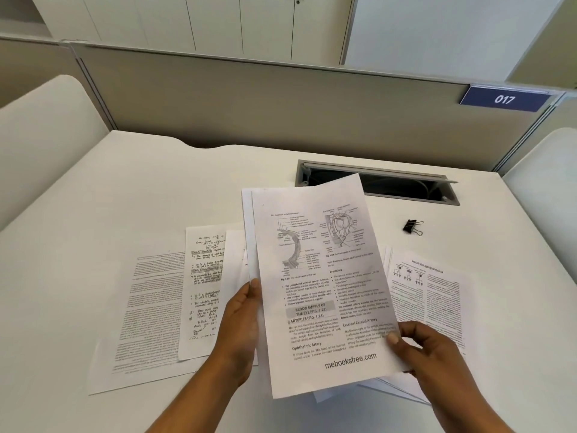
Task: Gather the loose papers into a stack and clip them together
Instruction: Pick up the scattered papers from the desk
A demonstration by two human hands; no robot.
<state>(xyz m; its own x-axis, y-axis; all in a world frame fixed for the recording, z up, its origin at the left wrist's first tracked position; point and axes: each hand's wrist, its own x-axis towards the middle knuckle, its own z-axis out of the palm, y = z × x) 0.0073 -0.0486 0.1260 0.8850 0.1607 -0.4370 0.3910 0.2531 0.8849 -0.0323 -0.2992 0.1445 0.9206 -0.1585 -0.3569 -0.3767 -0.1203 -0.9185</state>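
Note:
I hold a small stack of printed sheets (318, 276) above the white desk (125, 189); its top page shows eye anatomy drawings. My left hand (240, 326) grips the stack's left edge, thumb on top. My right hand (427, 348) pinches the lower right corner. On the desk to the left lie a typed page (150, 310) and a handwritten page (203, 292) overlapping it. More printed pages (431, 292) lie to the right, partly under the held stack. A black binder clip (412, 227) sits on the desk at the right, apart from both hands.
An open cable slot (406, 187) is set into the desk behind the held sheets. A grey partition (281, 104) with a blue "017" plate (504, 99) closes off the back. White curved side panels stand at the left and right.

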